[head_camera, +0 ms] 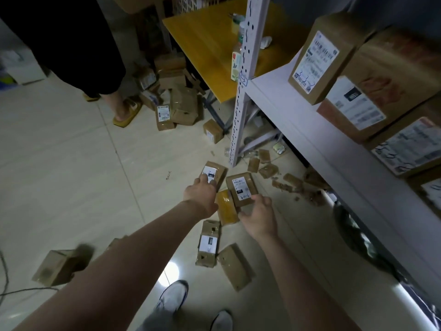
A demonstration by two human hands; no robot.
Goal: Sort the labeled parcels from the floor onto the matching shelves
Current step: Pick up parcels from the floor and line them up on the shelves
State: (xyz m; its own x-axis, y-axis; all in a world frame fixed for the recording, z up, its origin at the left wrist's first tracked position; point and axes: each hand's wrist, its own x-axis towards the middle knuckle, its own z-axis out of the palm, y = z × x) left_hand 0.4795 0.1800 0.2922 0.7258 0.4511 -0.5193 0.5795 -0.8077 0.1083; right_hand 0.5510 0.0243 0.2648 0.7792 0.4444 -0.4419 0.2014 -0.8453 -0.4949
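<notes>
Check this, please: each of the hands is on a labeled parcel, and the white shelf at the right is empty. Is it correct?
Not quite. The head view shows several labeled boxes on the white shelf. The rest holds: the left hand is on one labeled parcel, the right hand on another.

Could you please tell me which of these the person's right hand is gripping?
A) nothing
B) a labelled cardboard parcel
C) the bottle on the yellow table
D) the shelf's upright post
B: the right hand has its thumb and fingers curled round the near end of the labelled cardboard parcel.
</notes>
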